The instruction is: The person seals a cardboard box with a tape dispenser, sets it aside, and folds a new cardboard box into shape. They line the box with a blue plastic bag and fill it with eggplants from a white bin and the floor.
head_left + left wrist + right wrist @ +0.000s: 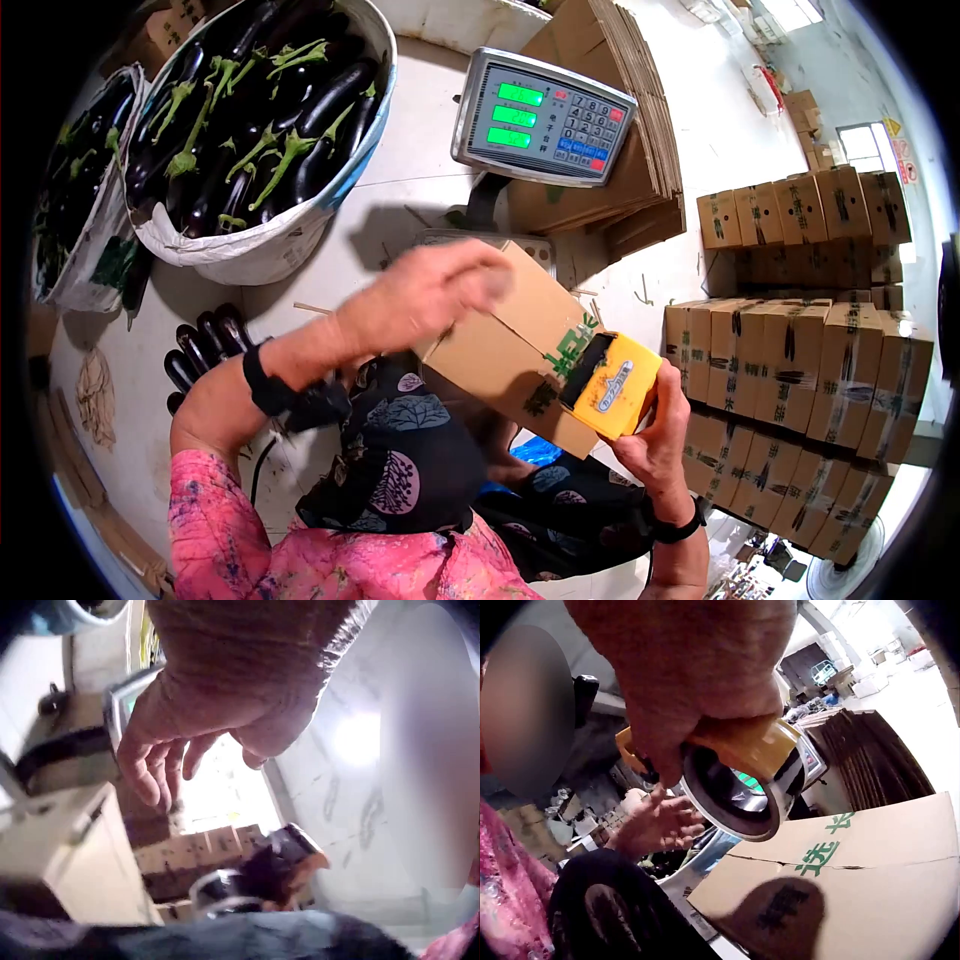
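Note:
In the head view a cardboard carton (470, 350) with green print sits tilted before the person's lap, its flaps folded together along a seam. The right hand (655, 435) grips a yellow tape dispenser (625, 390) over the carton's right end. In the right wrist view a roll of tape (694, 799) shows inside the dispenser, and its shadow falls on the carton. The left hand (425, 295), blurred, passes above the carton's left part. Its fingers hang loosely bent with nothing between them in the left wrist view.
A large tub (360, 190) full of eggplants stands at the upper left, beside a sack of more. Several eggplants (210, 345) lie on the floor. Behind the carton are a digital scale (545, 118) and flattened cardboard (640, 130). Packed cartons (780, 370) are stacked at right.

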`<state>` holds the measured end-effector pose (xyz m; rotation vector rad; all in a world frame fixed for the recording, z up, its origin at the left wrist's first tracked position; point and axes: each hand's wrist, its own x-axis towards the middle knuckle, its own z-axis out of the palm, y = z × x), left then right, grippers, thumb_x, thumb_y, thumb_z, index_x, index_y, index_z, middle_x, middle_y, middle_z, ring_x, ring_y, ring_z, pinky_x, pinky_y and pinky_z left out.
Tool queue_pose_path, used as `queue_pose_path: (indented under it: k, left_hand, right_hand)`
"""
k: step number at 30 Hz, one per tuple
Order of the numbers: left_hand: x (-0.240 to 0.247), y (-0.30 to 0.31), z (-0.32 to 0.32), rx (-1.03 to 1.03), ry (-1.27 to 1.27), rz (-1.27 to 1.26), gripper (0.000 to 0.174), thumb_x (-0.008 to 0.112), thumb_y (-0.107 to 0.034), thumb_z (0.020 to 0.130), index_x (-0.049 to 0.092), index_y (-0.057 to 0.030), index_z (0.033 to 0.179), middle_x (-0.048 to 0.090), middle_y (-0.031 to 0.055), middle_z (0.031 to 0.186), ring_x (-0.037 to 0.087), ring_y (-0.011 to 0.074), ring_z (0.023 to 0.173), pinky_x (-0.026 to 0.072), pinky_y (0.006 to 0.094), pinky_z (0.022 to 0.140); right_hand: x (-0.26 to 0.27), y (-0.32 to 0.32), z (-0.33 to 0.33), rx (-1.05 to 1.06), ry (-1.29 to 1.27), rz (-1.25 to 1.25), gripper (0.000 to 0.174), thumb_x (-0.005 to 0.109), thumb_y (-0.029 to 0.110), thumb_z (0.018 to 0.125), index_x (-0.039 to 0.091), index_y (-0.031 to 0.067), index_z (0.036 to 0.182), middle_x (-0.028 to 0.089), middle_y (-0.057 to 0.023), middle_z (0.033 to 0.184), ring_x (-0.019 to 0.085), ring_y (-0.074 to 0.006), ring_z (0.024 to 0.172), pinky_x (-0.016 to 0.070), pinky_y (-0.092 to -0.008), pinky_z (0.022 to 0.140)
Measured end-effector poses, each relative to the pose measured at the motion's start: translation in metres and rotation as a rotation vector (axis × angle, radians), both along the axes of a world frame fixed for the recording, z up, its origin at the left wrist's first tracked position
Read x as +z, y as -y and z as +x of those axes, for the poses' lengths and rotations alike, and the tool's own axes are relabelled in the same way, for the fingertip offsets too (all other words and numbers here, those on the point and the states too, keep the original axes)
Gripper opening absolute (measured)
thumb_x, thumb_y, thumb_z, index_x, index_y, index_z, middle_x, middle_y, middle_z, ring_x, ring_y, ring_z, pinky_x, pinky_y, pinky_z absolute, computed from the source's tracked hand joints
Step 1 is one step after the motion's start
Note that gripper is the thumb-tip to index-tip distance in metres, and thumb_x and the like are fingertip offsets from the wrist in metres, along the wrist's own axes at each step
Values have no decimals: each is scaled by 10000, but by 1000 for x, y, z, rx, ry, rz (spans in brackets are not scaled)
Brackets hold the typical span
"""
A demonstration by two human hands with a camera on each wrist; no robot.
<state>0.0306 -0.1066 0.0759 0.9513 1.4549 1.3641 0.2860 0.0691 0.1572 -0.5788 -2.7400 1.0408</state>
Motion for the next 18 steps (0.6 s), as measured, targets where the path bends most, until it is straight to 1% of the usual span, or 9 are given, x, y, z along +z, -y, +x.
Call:
queue_pose_path:
  k: [1,2,4,7,10,13,16,17,18]
  left_hand:
    - [11,-1,10,-50,48,20,470,556,-377,992,534,-4,1277,651,71,1056,599,117,909,503,270,785]
    - [23,-2,23,5,38,64,427,552,-350,999,547,-6,1252,634,41,971,588,90,850,494,250,762]
    - [31,-8,32,7,76,101,355,537,-319,1012,565,-8,1182,610,18,901,573,78,805,489,243,735]
    - [18,-20,38,52,130,50,298,545,-296,1011,578,-9,1085,580,11,840,560,66,774,486,249,686]
    - [16,-24,42,83,186,34,266,552,-264,1010,586,0,991,565,7,804,546,56,738,473,243,640]
    - [4,-28,46,171,52,64,253,557,-233,1007,597,10,950,561,1,772,537,45,702,464,241,600]
    - [-5,-30,44,250,15,125,236,551,-202,1009,603,17,938,566,-1,753,530,42,675,460,234,589]
    - [-8,-30,44,246,29,141,215,547,-181,1009,607,17,950,558,-19,738,518,28,679,459,234,578]
    - [-10,-29,44,257,-13,128,201,554,-168,1002,607,17,944,570,0,729,538,55,664,461,246,575]
  right_hand:
    - [-1,1,-5,6,0,42,620,823,124,646,519,35,1179,616,-153,991,642,-277,862,520,-324,757]
    - [-1,3,-9,9,-2,84,620,820,119,645,520,34,1181,616,-154,989,643,-285,863,521,-328,758]
    - [-3,7,-15,0,-6,130,621,816,106,642,522,31,1184,615,-157,988,644,-298,872,523,-337,764]
    - [-9,11,-20,-23,-33,132,638,810,83,633,517,34,1197,613,-170,990,645,-317,906,524,-357,791]
    - [-20,14,-22,-56,-25,120,644,813,85,633,514,38,1201,618,-175,990,651,-323,913,526,-370,807]
    - [-27,16,-25,-44,-22,130,627,811,99,646,514,36,1195,622,-188,1017,649,-347,940,524,-389,825]
    - [-32,17,-26,-25,-15,117,632,819,123,651,516,27,1196,620,-202,1034,640,-378,941,519,-403,828]
    - [-34,18,-26,-16,-16,129,635,819,128,651,515,25,1198,620,-204,1031,638,-384,939,519,-405,826]
    - [-35,18,-27,-6,-16,142,637,819,133,651,515,22,1200,620,-206,1028,636,-389,937,519,-408,823]
